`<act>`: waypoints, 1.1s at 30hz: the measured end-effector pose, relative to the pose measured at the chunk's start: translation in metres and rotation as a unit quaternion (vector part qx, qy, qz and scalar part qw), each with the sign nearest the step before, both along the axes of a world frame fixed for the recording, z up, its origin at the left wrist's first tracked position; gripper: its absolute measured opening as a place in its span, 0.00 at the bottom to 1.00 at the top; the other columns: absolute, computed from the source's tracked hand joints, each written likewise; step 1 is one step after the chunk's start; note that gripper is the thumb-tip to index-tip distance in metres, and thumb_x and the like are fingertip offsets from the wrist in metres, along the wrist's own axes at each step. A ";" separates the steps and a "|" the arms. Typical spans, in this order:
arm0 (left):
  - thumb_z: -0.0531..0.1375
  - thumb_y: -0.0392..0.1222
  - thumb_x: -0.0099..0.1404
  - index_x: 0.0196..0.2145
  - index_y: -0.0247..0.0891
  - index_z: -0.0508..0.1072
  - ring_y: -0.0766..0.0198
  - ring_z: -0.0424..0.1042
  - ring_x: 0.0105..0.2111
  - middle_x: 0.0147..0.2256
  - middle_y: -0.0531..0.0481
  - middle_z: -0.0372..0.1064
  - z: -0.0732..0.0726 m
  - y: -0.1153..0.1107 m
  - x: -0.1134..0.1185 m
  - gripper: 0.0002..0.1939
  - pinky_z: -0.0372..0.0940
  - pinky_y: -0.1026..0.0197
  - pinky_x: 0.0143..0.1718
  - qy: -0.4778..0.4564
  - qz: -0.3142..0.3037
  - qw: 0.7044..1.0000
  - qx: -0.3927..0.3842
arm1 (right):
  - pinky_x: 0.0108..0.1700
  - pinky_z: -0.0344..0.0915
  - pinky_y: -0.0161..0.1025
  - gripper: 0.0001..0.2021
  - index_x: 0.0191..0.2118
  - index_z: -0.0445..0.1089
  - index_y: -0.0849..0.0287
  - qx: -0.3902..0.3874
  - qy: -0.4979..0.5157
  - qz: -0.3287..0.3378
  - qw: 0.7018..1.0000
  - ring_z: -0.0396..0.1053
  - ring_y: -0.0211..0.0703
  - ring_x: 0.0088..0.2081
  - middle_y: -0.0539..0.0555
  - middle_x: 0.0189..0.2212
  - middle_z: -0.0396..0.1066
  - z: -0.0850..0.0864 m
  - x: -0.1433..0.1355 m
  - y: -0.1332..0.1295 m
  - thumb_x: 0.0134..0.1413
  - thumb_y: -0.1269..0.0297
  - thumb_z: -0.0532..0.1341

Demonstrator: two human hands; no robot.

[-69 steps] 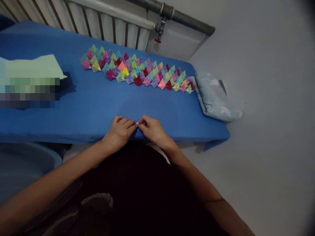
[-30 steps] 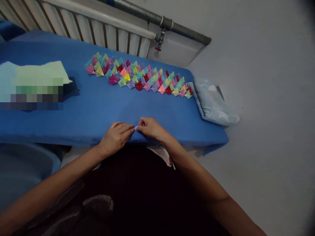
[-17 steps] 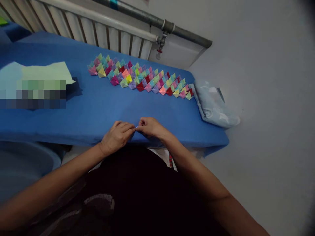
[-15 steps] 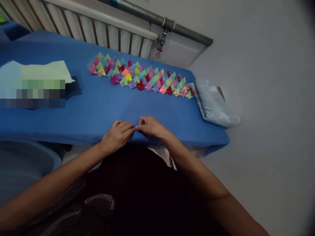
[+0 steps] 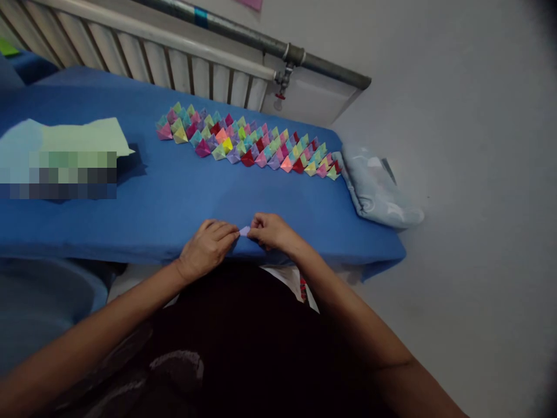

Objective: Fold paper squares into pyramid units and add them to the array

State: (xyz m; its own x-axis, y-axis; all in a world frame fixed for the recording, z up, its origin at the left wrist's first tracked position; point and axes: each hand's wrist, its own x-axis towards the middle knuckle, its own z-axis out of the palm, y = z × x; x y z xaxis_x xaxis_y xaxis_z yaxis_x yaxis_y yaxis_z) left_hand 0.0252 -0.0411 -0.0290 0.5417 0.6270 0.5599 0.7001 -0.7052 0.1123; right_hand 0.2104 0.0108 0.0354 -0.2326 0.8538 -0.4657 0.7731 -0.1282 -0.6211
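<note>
Lilac paper (image 5: 244, 231) between hands; rows of folded multicoloured paper pieces (image 5: 248, 155) beyond, pale green sheet (image 5: 87, 134) left, folded blanket (image 5: 378, 188) right. Blue cloth (image 5: 174, 194) covers surface; radiator (image 5: 178, 67) and pipe (image 5: 335, 71) behind. Left hand (image 5: 206, 248) fingers closed at paper's left end; right hand (image 5: 272, 233) pinches right end.

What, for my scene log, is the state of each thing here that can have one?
Left hand, pinching the lilac paper
Right hand, also pinching it
Lilac paper, folded
Colored paper pieces, folded, in rows
Grey-blue blanket, folded
Blue cloth, spread, front edge draped
Valve, open or shut unclear
Pale green paper, lower part blurred
</note>
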 end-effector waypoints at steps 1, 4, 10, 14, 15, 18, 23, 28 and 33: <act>0.50 0.34 0.73 0.47 0.35 0.75 0.58 0.72 0.41 0.43 0.43 0.77 0.000 0.000 0.000 0.14 0.63 0.53 0.44 -0.001 0.000 1.000 0.004 | 0.19 0.59 0.29 0.08 0.26 0.62 0.57 -0.001 -0.003 0.002 1.000 0.60 0.33 0.16 0.41 0.12 0.59 0.000 0.000 0.000 0.52 0.72 0.61; 0.51 0.34 0.72 0.46 0.34 0.75 0.57 0.72 0.40 0.43 0.42 0.77 -0.001 0.001 0.001 0.13 0.62 0.53 0.43 -0.006 -0.004 1.000 0.013 | 0.18 0.58 0.28 0.09 0.26 0.61 0.57 -0.010 -0.002 0.007 1.000 0.59 0.32 0.16 0.41 0.12 0.59 0.003 0.000 -0.001 0.52 0.72 0.62; 0.51 0.33 0.72 0.46 0.33 0.75 0.57 0.71 0.41 0.43 0.42 0.77 -0.003 0.001 0.000 0.13 0.62 0.54 0.43 -0.025 -0.015 0.999 0.035 | 0.17 0.56 0.27 0.09 0.26 0.61 0.57 -0.017 -0.008 0.009 1.000 0.59 0.31 0.15 0.41 0.12 0.59 0.005 0.006 0.000 0.53 0.73 0.61; 0.51 0.33 0.72 0.45 0.34 0.75 0.57 0.71 0.40 0.43 0.42 0.77 -0.002 0.001 0.001 0.13 0.62 0.54 0.43 -0.020 -0.009 0.999 0.032 | 0.16 0.56 0.28 0.10 0.26 0.61 0.57 -0.034 -0.015 0.008 0.999 0.60 0.32 0.15 0.42 0.12 0.59 0.006 0.006 0.001 0.52 0.73 0.62; 0.51 0.33 0.72 0.45 0.33 0.75 0.57 0.71 0.40 0.43 0.42 0.77 -0.002 0.001 0.001 0.13 0.62 0.54 0.43 -0.021 -0.011 0.999 0.029 | 0.16 0.56 0.27 0.10 0.25 0.61 0.57 -0.042 -0.014 0.005 0.999 0.60 0.32 0.15 0.42 0.12 0.59 0.007 0.007 0.001 0.53 0.73 0.62; 0.51 0.32 0.72 0.45 0.33 0.75 0.57 0.71 0.40 0.43 0.41 0.77 -0.002 0.001 0.001 0.13 0.62 0.53 0.43 -0.029 -0.015 0.999 0.019 | 0.16 0.56 0.27 0.11 0.25 0.60 0.57 -0.055 -0.014 0.000 0.998 0.59 0.30 0.15 0.42 0.13 0.60 0.009 0.009 0.002 0.54 0.72 0.62; 0.51 0.32 0.71 0.46 0.34 0.75 0.56 0.71 0.40 0.43 0.41 0.77 -0.003 0.001 0.001 0.14 0.62 0.53 0.43 -0.031 -0.012 0.999 0.012 | 0.14 0.54 0.27 0.12 0.23 0.61 0.58 -0.057 0.007 -0.010 0.998 0.59 0.29 0.13 0.42 0.13 0.61 0.007 0.013 0.002 0.52 0.74 0.63; 0.52 0.31 0.70 0.46 0.35 0.74 0.57 0.72 0.41 0.44 0.41 0.76 -0.004 0.001 0.002 0.13 0.63 0.52 0.44 -0.039 -0.011 0.999 0.003 | 0.13 0.52 0.26 0.09 0.26 0.62 0.57 -0.024 0.184 -0.092 0.978 0.56 0.27 0.12 0.40 0.14 0.62 -0.006 0.030 -0.011 0.52 0.68 0.63; 0.54 0.32 0.69 0.45 0.36 0.73 0.54 0.73 0.43 0.45 0.42 0.76 -0.001 0.001 0.002 0.11 0.65 0.49 0.47 -0.072 0.009 0.996 -0.048 | 0.12 0.49 0.26 0.08 0.27 0.62 0.56 0.035 0.309 -0.152 0.938 0.53 0.27 0.11 0.40 0.14 0.62 -0.024 0.043 -0.020 0.50 0.61 0.63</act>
